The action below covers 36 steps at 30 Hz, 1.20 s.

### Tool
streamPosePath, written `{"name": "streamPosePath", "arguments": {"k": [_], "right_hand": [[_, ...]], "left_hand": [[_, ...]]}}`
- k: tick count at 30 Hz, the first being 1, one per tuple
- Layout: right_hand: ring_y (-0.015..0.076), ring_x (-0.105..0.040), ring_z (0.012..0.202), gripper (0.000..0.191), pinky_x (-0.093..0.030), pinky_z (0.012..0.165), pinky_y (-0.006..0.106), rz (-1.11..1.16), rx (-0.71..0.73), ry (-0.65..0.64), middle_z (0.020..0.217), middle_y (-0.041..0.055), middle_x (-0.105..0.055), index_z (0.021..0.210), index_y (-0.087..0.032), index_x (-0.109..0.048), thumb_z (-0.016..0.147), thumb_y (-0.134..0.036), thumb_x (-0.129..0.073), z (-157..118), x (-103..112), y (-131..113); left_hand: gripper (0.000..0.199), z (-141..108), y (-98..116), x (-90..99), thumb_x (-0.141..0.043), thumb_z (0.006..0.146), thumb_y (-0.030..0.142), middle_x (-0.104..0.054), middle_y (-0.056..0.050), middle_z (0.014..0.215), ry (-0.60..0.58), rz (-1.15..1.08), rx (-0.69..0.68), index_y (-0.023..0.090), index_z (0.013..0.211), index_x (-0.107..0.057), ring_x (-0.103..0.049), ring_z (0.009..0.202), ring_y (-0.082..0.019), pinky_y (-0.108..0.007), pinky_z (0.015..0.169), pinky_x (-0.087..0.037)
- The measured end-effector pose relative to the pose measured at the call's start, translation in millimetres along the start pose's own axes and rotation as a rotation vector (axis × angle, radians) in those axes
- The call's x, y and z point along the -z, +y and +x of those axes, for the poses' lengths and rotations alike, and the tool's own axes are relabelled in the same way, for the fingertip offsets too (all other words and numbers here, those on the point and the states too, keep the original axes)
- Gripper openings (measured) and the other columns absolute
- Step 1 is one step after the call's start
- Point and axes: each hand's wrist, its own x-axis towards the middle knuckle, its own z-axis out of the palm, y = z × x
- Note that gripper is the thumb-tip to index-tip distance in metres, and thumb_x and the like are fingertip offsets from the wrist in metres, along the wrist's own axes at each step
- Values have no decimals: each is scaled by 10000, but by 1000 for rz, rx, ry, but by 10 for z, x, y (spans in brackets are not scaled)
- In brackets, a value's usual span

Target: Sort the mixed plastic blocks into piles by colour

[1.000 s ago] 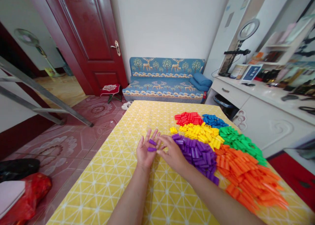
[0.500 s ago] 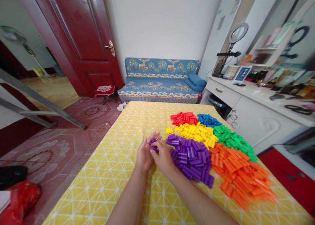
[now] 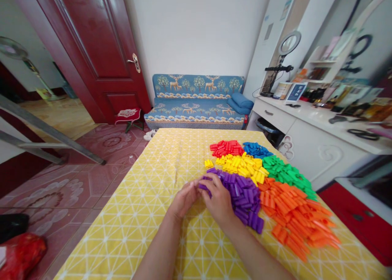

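Purple pieces lie heaped on the yellow patterned tablecloth. At the left edge of that heap, my right hand has its fingers curled over a purple piece. My left hand touches it from the left, fingers bent and pressed together; whatever it holds is hidden. Beyond the purple heap are yellow pieces, with a small yellow group to their left. Red pieces and blue pieces sit farther back. Green pieces and orange pieces lie on the right.
A blue patterned sofa stands behind the table. To the right is a white dresser bearing a ring light and bottles. A red stool is by the red door.
Both hands have moved right, toward the purple heap. My right hand now covers the heap's left edge, and my left hand's spread fingers have bent inward. The view has shifted slightly.
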Motion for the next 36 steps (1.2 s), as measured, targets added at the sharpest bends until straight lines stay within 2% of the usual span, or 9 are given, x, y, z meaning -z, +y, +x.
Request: {"name": "streamPosePath", "arguments": {"k": [3, 7, 20, 25, 27, 29, 33, 34, 36], "right_hand": [[224, -551, 1066, 231, -465, 937, 395, -157, 25, 53, 1143, 43, -605, 1032, -270, -663, 857, -170, -551, -13, 274, 132], [257, -513, 1045, 182, -436, 927, 447, -349, 34, 8, 1077, 43, -640, 964, -264, -690, 828, -177, -605, -92, 493, 331], [264, -495, 1087, 197, -423, 909, 459, -396, -2, 74, 1155, 45, -616, 980, -258, -684, 805, -202, -615, -299, 411, 518], [246, -514, 1127, 197, -408, 972, 463, -332, 38, 177, 1194, 51, -599, 1021, -264, -673, 842, -251, -594, -319, 472, 445], [231, -541, 1113, 195, -416, 979, 449, -289, 47, 266, 1183, 52, -609, 1030, -256, -671, 852, -284, -596, -305, 664, 486], [226, -572, 1083, 198, -427, 979, 437, -279, 37, 395, 1147, 59, -633, 1015, -240, -680, 850, -323, -609, -289, 1000, 666], [274, -617, 1042, 311, -435, 987, 457, -338, -124, 657, 1019, 108, -690, 914, -201, -708, 870, -463, -547, -307, 1912, 1458], [303, -606, 1073, 390, -426, 995, 487, -351, -211, 653, 1030, 124, -691, 927, -207, -711, 878, -525, -492, -327, 2120, 1700], [348, -512, 1225, 498, -338, 1073, 549, -254, -440, 526, 1210, 121, -634, 1053, -264, -693, 862, -633, -418, -382, 2436, 2163]], "left_hand": [[408, 8, 21, -3, -521, 905, 325, -521, -147, 1391, 9, 72, 8, 153, 1268, -593, -442, 1316, -298, -443, 1109, -290], [432, 28, 39, -1, -543, 901, 320, -510, -151, 1402, 97, 69, -38, 173, 1306, -561, -462, 1305, -293, -437, 1109, -283], [411, 41, 36, -10, -594, 872, 296, -540, -165, 1369, 186, 113, -63, 171, 1263, -597, -477, 1291, -308, -465, 1108, -287], [418, 40, 22, -42, -647, 833, 309, -558, -164, 1350, 230, 274, -117, 177, 1229, -628, -453, 1305, -335, -483, 1092, -310], [420, 37, 11, -41, -669, 812, 343, -572, -148, 1339, 254, 367, -144, 197, 1205, -645, -450, 1308, -334, -490, 1090, -320], [425, 36, -3, -31, -687, 791, 376, -586, -132, 1327, 295, 442, -182, 210, 1181, -660, -458, 1305, -322, -481, 1096, -323], [434, 50, -34, -4, -686, 783, 404, -599, -119, 1314, 368, 551, -248, 213, 1172, -664, -478, 1291, -300, -456, 1095, -337], [436, 55, -41, -1, -682, 784, 409, -601, -119, 1312, 375, 569, -256, 210, 1172, -664, -483, 1287, -300, -457, 1091, -341], [442, 65, -48, -3, -677, 783, 418, -604, -124, 1306, 382, 601, -263, 204, 1169, -665, -492, 1277, -305, -466, 1087, -344]]}}
